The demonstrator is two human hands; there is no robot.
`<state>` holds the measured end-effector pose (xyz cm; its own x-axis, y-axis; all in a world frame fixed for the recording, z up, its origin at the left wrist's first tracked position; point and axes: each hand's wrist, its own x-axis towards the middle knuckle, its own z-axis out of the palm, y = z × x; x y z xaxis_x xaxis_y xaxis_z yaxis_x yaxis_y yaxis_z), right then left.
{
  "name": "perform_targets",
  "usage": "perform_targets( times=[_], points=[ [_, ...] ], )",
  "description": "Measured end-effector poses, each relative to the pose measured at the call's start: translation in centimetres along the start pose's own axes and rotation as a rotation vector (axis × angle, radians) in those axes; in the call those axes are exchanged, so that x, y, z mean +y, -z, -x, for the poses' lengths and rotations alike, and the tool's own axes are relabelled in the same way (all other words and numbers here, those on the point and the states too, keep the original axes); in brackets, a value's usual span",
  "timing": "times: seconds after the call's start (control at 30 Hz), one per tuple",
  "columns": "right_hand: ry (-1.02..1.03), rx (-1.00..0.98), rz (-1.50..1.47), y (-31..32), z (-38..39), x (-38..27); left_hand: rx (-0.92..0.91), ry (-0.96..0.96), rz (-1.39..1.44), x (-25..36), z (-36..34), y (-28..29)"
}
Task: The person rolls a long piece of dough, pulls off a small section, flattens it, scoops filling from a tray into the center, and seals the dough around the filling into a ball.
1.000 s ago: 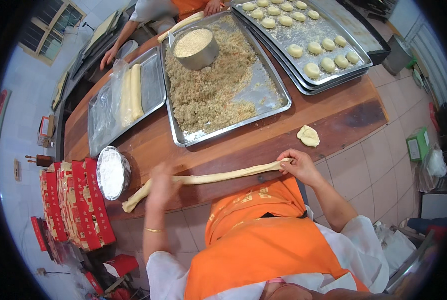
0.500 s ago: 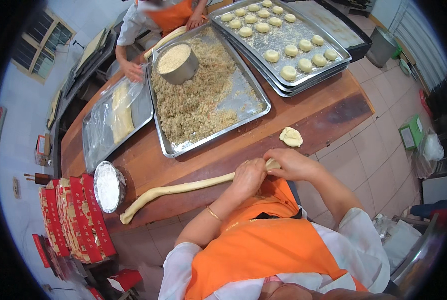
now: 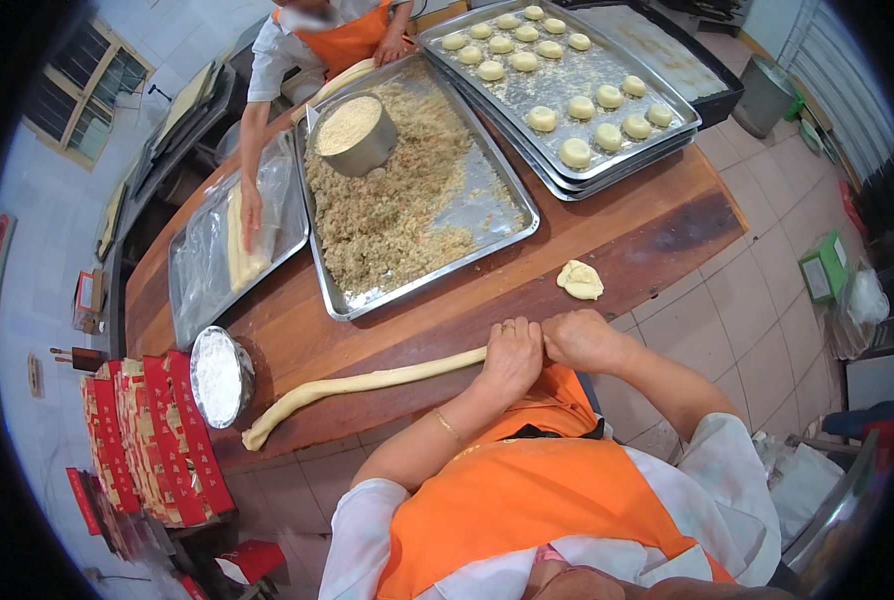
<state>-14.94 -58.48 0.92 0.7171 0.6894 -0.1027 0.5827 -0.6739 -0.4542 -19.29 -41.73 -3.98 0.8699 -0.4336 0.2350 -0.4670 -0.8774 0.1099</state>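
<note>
Hands (image 3: 514, 358) together at dough rope (image 3: 367, 380)

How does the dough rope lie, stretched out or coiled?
Stretched out: the dough rope runs in one long, gently bent strip along the table to the left hand.

A brown wooden tabletop (image 3: 657, 235) stands over a floor of pinkish square tiles (image 3: 687, 330); a pale tiled wall (image 3: 47, 260) rises beyond the tabletop's left edge; a tan-framed, dark-paned rectangular window (image 3: 87, 92) sits past its far left corner.
</note>
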Motion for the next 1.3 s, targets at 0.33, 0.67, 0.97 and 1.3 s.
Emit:
perform_targets(
  times=[0.33,0.67,0.97,1.3],
  points=[
    [-0.288,0.191,-1.0,5.7,1.5,3.0,-0.143,0.075,0.13,0.0,-1.0,0.6],
    [-0.413,0.563,-0.565,1.9,0.4,6.9,0.033,0.123,0.561,-0.7,-3.5,3.6],
    [-0.407,0.66,-0.004,0.0,0.3,6.2,0.077,0.323,0.654,-2.6,-3.5,3.6],
    [-0.242,0.398,-0.602,2.5,-3.3,1.1,0.204,0.578,0.707,-8.4,2.3,5.5]
  ],
)
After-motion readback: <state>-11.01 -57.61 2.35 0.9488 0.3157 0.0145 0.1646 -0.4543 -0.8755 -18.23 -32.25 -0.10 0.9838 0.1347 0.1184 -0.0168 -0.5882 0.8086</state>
